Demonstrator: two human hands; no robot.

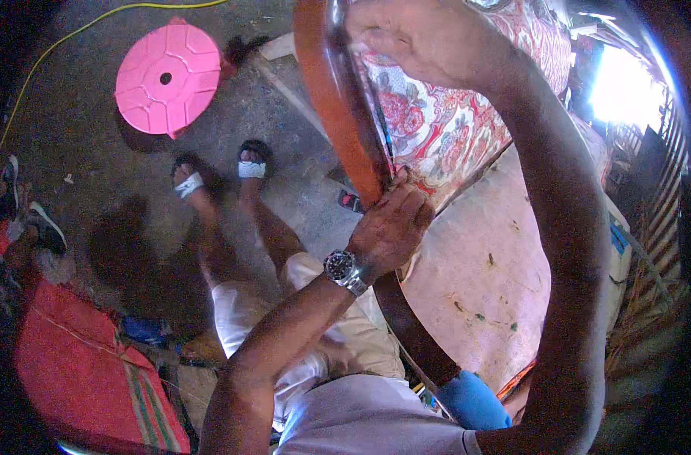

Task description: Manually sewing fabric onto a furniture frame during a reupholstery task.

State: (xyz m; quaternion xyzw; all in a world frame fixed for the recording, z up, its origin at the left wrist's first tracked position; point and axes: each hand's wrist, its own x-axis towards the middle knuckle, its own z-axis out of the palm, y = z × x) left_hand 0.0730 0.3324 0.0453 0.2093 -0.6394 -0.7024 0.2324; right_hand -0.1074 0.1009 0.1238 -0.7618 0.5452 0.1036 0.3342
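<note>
A long, curved brown strip (323, 83), with a glossy dark edge, runs from the top of the view down past my hands; its material is unclear. My left hand (391, 227), with a metal watch (340, 265) on the wrist, is closed on its middle, knuckles up. Higher up, my right hand (429, 42) is bent against the strip's right edge, its fingers partly blurred and cut off by the frame. Below my left hand a darker brown length (414, 326) leads down to a rounded blue piece (474, 402). Floral fabric (452, 136) lies just right of the strip.
A pale pink, stained surface (482, 280) lies under my right arm. A pink plastic stool (163, 114) stands on the concrete floor, near a yellow cable (80, 30). Another person's shoes (46, 227) show at the left, above a red sack (72, 356). Bright light comes in at right.
</note>
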